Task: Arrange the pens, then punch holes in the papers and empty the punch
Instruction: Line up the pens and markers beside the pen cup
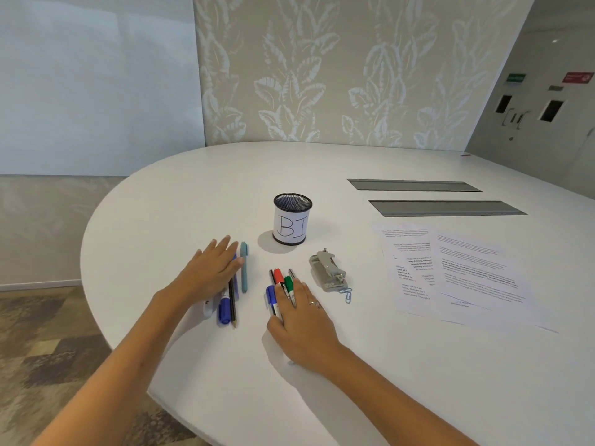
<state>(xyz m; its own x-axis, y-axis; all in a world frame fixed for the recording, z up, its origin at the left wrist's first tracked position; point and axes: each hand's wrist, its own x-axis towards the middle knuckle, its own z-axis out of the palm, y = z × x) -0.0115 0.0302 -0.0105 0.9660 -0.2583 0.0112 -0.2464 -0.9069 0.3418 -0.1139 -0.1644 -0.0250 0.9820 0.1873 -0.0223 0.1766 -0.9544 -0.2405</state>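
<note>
Red, green, blue markers under right hand

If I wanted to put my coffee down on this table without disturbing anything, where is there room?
Bare room lies on the white oval table behind the black mesh cup, and along the near edge right of the right hand, below the printed papers. It is crowded around both hands: pens under the left hand, the grey hole punch and the blue paper clip.

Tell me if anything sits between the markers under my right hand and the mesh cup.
Nothing visible does. The markers under the right hand have bare table between them and the mesh cup. The hole punch lies off to the right.
</note>
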